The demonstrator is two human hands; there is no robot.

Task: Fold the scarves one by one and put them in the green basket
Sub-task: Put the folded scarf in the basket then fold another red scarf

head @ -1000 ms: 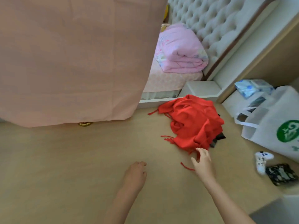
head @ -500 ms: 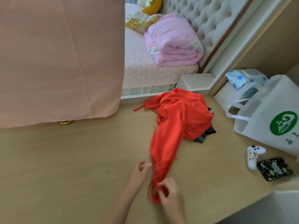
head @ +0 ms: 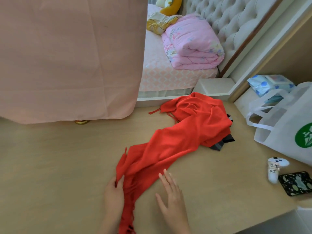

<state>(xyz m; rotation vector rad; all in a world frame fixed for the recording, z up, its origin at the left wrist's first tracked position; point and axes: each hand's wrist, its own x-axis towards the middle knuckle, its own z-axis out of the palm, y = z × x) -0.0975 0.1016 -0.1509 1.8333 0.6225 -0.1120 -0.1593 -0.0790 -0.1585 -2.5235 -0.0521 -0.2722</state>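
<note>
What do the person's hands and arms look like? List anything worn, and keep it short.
The left hand and the right hand are both bare: no gloves, rings or watch show. The forearms are uncovered as well, with no sleeve in view down to the bottom edge of the picture.

Handwritten "05" on a label [head: 272, 168] stuck to the white controller [head: 275, 166], in dark pen, with two scrawled characters just above it, too blurred to read. On the white bag [head: 280, 132], a round green logo [head: 304, 136] with a white leafy figure, cut off by the picture's right edge, no lettering legible. On the blue-dotted pack [head: 263, 84] behind the bag, print too small to make out.
</note>
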